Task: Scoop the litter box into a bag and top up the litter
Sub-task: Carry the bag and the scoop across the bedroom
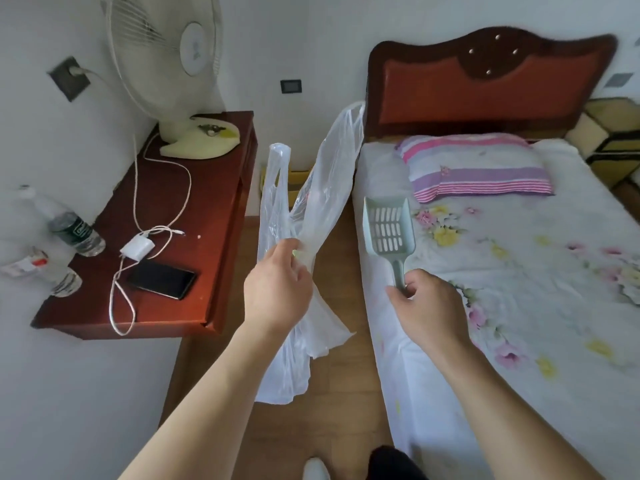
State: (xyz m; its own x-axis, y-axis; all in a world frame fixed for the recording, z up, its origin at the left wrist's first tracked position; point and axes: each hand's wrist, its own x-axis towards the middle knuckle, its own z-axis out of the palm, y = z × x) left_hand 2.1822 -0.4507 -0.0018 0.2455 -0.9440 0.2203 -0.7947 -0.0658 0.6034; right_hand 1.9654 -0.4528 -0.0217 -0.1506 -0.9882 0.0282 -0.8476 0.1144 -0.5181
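The job is looking as if it is only just starting: the person is standing with the tools in hand, but no litter box is showing anywhere in view, so by my reading nothing is being scooped yet, and the whole of the scooping and the topping up is left to do; no fresh litter is showing either. The left hand (277, 289) is curling its fingers round the gathered middle of a thin clear plastic bag (332, 168), which is hanging limp and looking empty, its handles standing up above the fist and its bottom dangling over the wooden floor (332, 393) between the nightstand (214, 237) and the bed (381, 341). The right hand (433, 306) is gripping the handle end of a pale green slotted scoop (388, 226), fingers and thumb closing round it, and is holding the scoop head up and empty just over the bed's left edge. A phone (161, 278) and a charger (136, 247) are lying near the nightstand's front edge, and a fan (166, 46) is standing at its back.
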